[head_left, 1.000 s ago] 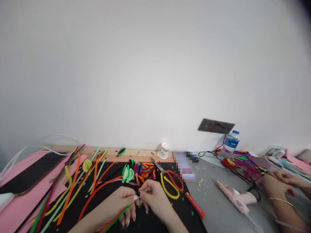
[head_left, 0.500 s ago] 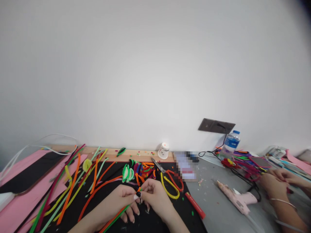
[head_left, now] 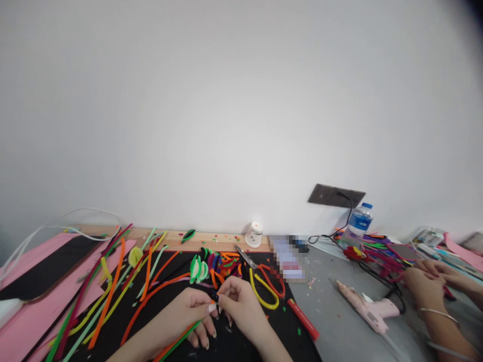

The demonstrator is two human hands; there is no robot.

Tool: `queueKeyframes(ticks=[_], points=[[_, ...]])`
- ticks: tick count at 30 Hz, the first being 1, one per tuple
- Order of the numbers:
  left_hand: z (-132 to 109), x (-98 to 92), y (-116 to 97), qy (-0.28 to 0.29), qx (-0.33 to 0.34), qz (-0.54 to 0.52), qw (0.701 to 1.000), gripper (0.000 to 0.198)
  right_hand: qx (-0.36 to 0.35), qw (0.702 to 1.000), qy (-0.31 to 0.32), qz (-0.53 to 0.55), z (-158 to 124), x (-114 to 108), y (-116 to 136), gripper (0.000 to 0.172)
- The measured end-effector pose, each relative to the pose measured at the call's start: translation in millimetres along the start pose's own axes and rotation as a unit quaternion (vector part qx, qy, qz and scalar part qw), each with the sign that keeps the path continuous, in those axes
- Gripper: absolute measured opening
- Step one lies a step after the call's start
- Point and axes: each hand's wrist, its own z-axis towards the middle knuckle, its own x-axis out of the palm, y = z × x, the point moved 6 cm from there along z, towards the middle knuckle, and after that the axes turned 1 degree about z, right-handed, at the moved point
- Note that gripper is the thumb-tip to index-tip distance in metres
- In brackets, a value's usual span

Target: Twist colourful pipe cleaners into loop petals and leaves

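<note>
Green and orange stems (head_left: 180, 340), lower centre: left hand (head_left: 190, 307) pinches them, right hand (head_left: 238, 304) their tip, apparently bending it; next calls for steady left fingers.

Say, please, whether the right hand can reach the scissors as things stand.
Probably yes: the scissors lie just beside the right hand, and nothing visible covers their yellow loop. Its fingers, though, look busy close against those of the left hand, and may need freeing first.

Green and orange stems (head_left: 178, 343), yellow-and-red scissor handles (head_left: 252, 285), black mat (head_left: 292, 347).
</note>
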Motion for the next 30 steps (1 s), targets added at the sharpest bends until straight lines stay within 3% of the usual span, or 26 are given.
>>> queueKeyframes(ticks=[13, 21, 30], points=[[12, -0.8, 9, -0.025, -0.001, 0.031, 0.999, 0.036, -0.023, 0.998, 0.007, -0.063, 0, -1, 1, 0.012], [2, 1.4, 1, 0.015, -0.013, -0.02, 1.0, 0.041, -0.09, 0.986, -0.039, -0.136, -3, -6, 11, 0.014], [-12, 4.5, -6, 0.027, -0.031, -0.074, 0.996, 0.042, -0.126, 0.983, -0.065, -0.119, -8, -7, 20, 0.016]])
